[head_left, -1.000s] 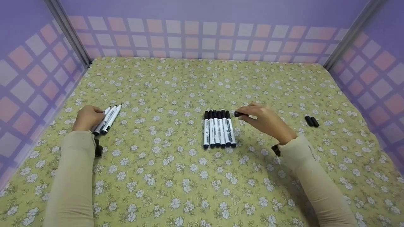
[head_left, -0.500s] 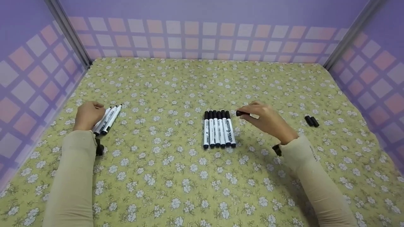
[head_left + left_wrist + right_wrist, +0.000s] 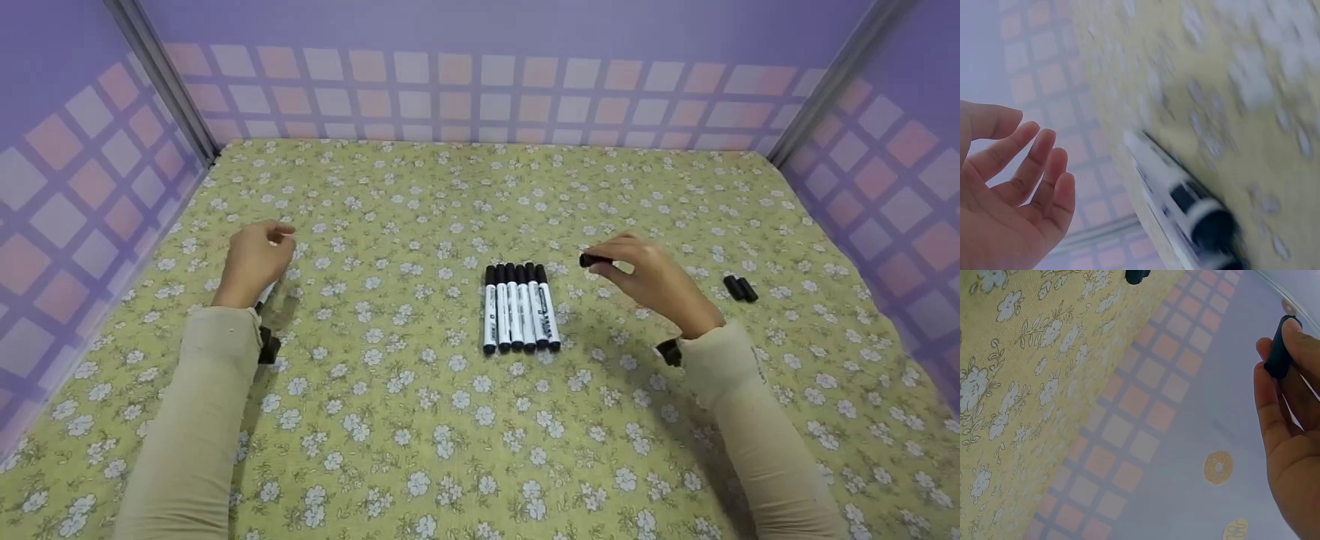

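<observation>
My left hand point(image 3: 256, 259) is raised above the uncapped white markers point(image 3: 1157, 169) at the left. In the left wrist view its fingers are loosely bent and hold nothing. The head view leaves those markers mostly hidden behind the hand and wrist. Between thumb and fingertips, my right hand point(image 3: 649, 281) pinches a black marker cap point(image 3: 1279, 349) above the cloth. To the left of that hand, several capped white markers point(image 3: 521, 307) lie side by side in a row, black caps pointing away from me.
Loose black caps point(image 3: 740, 289) lie together at the right. A yellow flowered cloth point(image 3: 420, 420) covers the table. Purple panels with pink and white squares point(image 3: 457, 97) stand along the back and both sides, with metal posts point(image 3: 825, 82) at the corners.
My left hand has lifted off the uncapped markers and moved right and away from me. My right hand has shifted slightly right, still pinching the cap. The marker row has not moved.
</observation>
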`<state>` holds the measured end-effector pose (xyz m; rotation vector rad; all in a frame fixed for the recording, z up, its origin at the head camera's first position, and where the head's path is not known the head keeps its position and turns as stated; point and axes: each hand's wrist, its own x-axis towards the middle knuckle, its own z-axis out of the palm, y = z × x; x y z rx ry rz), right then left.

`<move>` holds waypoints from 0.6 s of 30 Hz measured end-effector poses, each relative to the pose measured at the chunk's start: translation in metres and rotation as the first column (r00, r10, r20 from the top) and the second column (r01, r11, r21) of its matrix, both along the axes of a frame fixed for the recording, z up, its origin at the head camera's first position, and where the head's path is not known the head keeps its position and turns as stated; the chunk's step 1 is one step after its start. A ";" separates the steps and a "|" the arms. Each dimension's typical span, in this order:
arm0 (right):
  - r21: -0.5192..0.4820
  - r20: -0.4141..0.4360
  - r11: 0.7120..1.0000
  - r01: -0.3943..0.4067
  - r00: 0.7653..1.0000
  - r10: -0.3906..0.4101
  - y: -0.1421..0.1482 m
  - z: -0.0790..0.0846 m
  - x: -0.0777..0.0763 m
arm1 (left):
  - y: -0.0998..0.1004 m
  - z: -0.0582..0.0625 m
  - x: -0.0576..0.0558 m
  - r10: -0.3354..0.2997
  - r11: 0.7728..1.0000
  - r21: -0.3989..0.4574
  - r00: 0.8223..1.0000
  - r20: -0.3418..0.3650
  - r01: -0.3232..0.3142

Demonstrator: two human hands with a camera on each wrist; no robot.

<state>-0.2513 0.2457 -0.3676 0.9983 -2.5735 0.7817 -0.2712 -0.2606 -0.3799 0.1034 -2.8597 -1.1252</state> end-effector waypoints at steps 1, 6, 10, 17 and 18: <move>0.001 0.009 1.000 0.013 1.000 -0.013 0.002 0.000 0.000 | 0.005 0.001 0.000 -0.015 1.000 0.005 1.000 -0.005 0.015; -0.001 0.070 0.997 0.080 0.994 -0.080 0.011 0.001 -0.001 | 0.033 0.006 0.002 -0.082 0.996 0.034 0.997 -0.016 0.082; -0.010 0.100 0.991 0.134 0.986 -0.132 0.022 0.002 -0.004 | 0.056 0.006 0.004 -0.119 0.991 0.065 0.993 -0.007 0.119; -0.040 0.114 0.971 0.234 0.967 -0.229 0.044 0.008 -0.008 | 0.097 0.007 0.005 -0.213 0.971 0.108 0.977 -0.006 0.212; -0.040 0.119 0.967 0.251 0.962 -0.244 0.047 0.009 -0.009 | 0.102 0.008 0.005 -0.228 0.968 0.107 0.974 -0.009 0.227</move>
